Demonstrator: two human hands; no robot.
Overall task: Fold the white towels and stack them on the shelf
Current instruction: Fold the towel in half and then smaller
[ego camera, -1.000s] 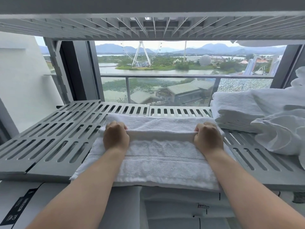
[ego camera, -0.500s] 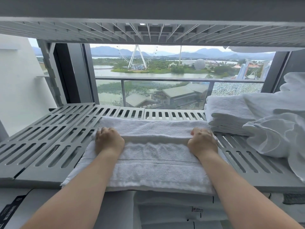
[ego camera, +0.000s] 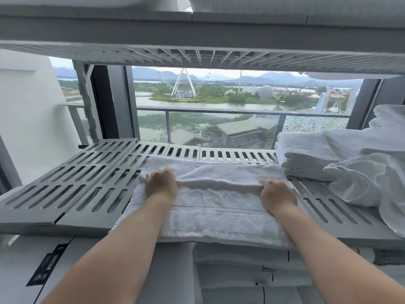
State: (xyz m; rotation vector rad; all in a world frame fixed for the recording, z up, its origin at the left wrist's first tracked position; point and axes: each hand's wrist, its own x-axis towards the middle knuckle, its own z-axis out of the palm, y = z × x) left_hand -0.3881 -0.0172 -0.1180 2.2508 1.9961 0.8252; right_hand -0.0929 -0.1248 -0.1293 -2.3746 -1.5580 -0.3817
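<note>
While the white terry towel [ego camera: 210, 209] lies flat across the front of the grey slotted plastic shelf [ego camera: 65, 189], its near edge hanging just over the shelf lip, a raised ridge of cloth is held up across its middle. Left grip [ego camera: 161, 185] is curled over the ridge's left end, right grip [ego camera: 277, 195] over its right end. Both are clenched on towel cloth; the fingertips are hidden behind the roll, so the exact pinch cannot be told

Step in hand, as judged: a lengthwise fold being carried away from the body, toward the far hem on the window side

To do it well:
- both ends to be moved at the same rate, so the ridge lands parallel to the far hem; the left end looks slightly further forward, so the skew is to be corrected before the fold is laid
- cloth to be pulled taut between the two grips, no sag mid-span
- overhanging near edge to be watched, since it may drag on the lip
- hems to be matched first, then the fold pressed flat from the centre outward
- right end to be held clear of the stack of folded white towels [ego camera: 306, 159] just beside it, and of the crumpled white cloth [ego camera: 359, 183] heaped against that stack

Finished piece is probably meant for that stack; task judged partway, loose cloth at right not yet folded
</note>
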